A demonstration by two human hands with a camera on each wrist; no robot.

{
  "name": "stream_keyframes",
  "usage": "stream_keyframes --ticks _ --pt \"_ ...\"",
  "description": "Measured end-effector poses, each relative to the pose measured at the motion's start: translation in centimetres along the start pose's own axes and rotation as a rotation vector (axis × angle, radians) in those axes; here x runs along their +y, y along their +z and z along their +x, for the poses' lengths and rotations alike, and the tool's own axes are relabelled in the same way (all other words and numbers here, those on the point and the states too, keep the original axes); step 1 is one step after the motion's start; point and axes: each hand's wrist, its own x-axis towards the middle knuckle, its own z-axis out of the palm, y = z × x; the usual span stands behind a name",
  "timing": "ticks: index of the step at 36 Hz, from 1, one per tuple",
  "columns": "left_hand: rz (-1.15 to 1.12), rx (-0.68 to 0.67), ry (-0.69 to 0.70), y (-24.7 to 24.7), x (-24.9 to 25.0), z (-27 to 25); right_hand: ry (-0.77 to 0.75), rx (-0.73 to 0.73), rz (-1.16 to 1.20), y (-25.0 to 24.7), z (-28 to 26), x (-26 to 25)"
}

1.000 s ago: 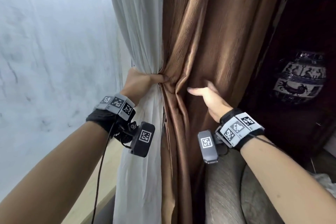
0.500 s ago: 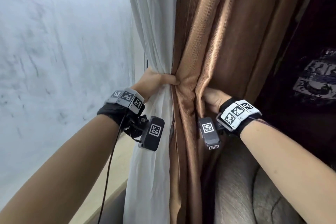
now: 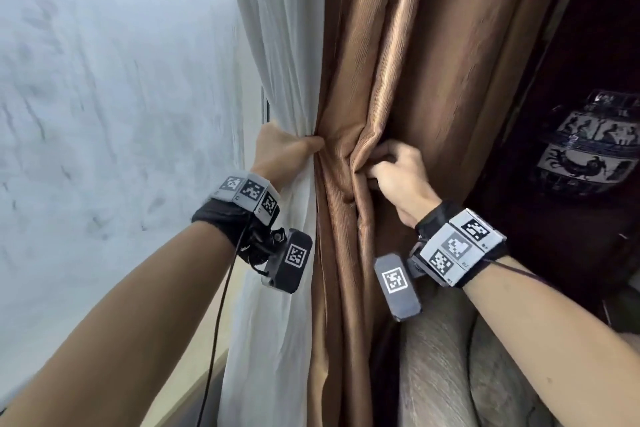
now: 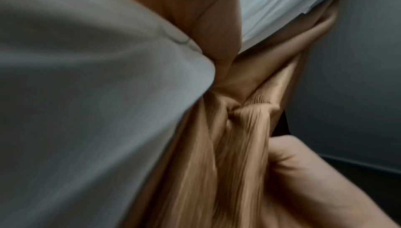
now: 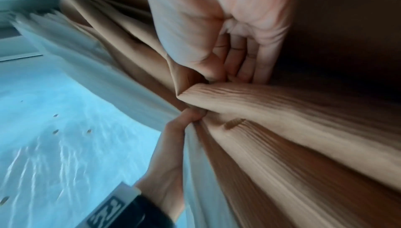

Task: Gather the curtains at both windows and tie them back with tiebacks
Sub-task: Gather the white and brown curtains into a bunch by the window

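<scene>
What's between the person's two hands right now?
A bunched fold of the brown curtain lies between the left hand and the right hand; both grip it. The head view shows it best.

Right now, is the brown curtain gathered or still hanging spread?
Gathered, not yet tied. The brown curtain pinches to a waist between the left hand and right hand, both gripping its folds. No tieback shows.

left hand [image 3: 282, 152]: fingers curled, gripping, forearm raised | right hand [image 3: 398, 172]: fingers curled, gripping, level with left hand
</scene>
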Motion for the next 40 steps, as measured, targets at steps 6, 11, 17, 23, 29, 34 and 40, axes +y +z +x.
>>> stream_keyframes --ticks 6,11,17,23,29,34,40 --pt "0.118 0.015 0.108 1.1 0.3 -0.4 -0.162 0.037 -0.178 2.4 -0.7 -0.2" --pt "-0.062 -0.32 -0.027 0.4 1.6 -1.0 -0.276 0.044 -0.377 3.2 -1.1 -0.9" --pt "0.01 -0.461 -0.052 -0.7 3.1 -1.4 -0.18 -0.079 -0.278 2.3 -0.9 -0.9" --pt "-0.053 -0.19 -0.11 0.0 2.4 -0.6 -0.169 -0.362 -0.041 0.8 -1.1 -0.1" --pt "-0.109 -0.133 -0.095 -0.3 2.1 -0.3 -0.308 0.418 -0.015 -1.7 0.0 1.3" --pt "-0.109 -0.149 -0.095 -0.3 2.4 -0.6 -0.022 0.69 -0.25 -3.5 1.4 2.5" --pt "-0.075 -0.286 -0.152 -0.1 3.1 -1.9 0.141 0.168 -0.01 -3.4 2.7 2.3"
